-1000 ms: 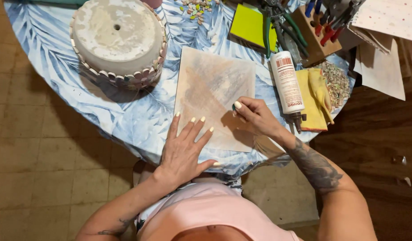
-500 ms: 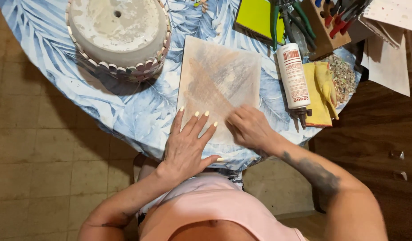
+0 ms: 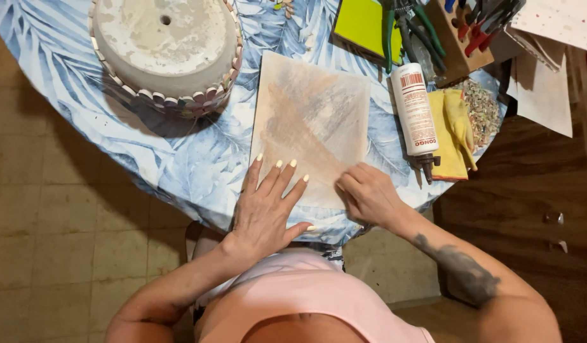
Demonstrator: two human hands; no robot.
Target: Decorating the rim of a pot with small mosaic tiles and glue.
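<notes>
Down slides the right hand (image 3: 368,194), from the middle of the right edge of the square tile (image 3: 311,124) a second ago to its near right corner now, fingers curled in and knuckles up. Whatever pale bit showed between thumb and finger a second ago is hidden now; I cannot tell whether anything is pinched in that fist.

Left hand (image 3: 266,206), meanwhile, hasn't budged: palm flat, fingers spread, pale nails fanned across the tile's near left part, pinning it to the desk (image 3: 179,162).

That reads like a rubbing or scraping stroke drawn along the edge toward the body, with the flat hand as the brace. My guess is the surface is being worked over, pass by pass, judging by the streaky tan and grey smear across it.

Round the tile, nothing has shifted apart from the camera's own tilt. An upturned round planter (image 3: 163,51) with a ring of small pieces round its rim sits to the far left, well apart. A white glue bottle (image 3: 415,114) lies just beside the tile's right edge, nozzle toward the person, against yellow gloves (image 3: 455,130). Green-handled pliers (image 3: 404,28) rest beyond.
</notes>
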